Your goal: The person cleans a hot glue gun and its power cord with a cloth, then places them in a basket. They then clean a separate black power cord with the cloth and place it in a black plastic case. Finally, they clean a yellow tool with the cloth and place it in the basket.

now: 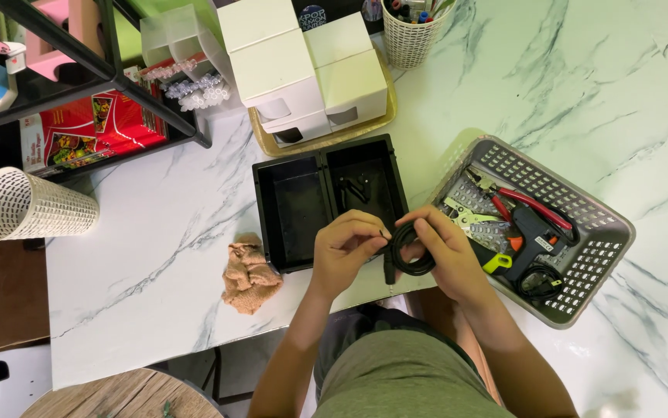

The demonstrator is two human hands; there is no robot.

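Holding a coiled black rubber cable [411,249] just in front of the black two-compartment plastic box [330,197], my right hand [446,251] pinches the coil and my left hand [345,248] pinches its loose end; winding looks nearly done, nothing boxed yet.

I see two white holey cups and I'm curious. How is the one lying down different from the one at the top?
The white mesh cup on the left lies on its side and looks empty. The white mesh cup at the top stands upright, holding pens. Both share a perforated pattern.
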